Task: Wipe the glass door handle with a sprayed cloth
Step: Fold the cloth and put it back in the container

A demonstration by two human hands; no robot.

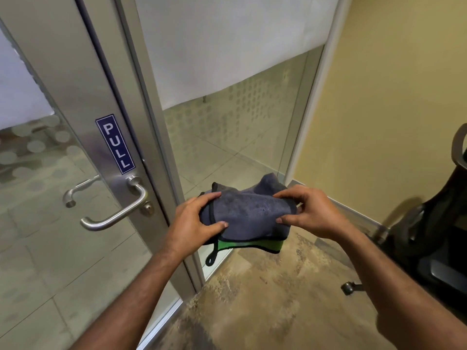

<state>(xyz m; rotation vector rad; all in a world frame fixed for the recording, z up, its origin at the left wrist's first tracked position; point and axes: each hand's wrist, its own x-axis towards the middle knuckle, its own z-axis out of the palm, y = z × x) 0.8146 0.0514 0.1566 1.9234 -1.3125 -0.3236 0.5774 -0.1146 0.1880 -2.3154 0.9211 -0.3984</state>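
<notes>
Grey microfibre: the cloth [249, 213] is folded, grey on top with a green layer beneath, black edging and a small hang loop dangling at its lower left.
Cloth position: held in the air in front of the fixed glass panel [227, 137], to the right of the door handle [118, 210] and apart from it.
Left side: the left hand [194, 221] grips the cloth's left edge, thumb on the near side and fingers curled over the far side.
Right side: the right hand [308, 213] pinches the right edge between thumb and fingers.
Handle: a brushed-steel lever on the door's metal stile, below the blue PULL sticker [115, 144] and beside the keyhole [147, 207]; nothing touches it.
Spray: no bottle is in view; faint darker mottling on the grey face may be damp, but I cannot tell.
Done so far: the cloth looks folded into a pad and ready, judging by the two-handed hold.
Left to do: all the wiping, since cloth and lever have not yet met.
Nearby: a black office chair [429, 236] stands at the right on the mottled carpet [278, 299].
</notes>
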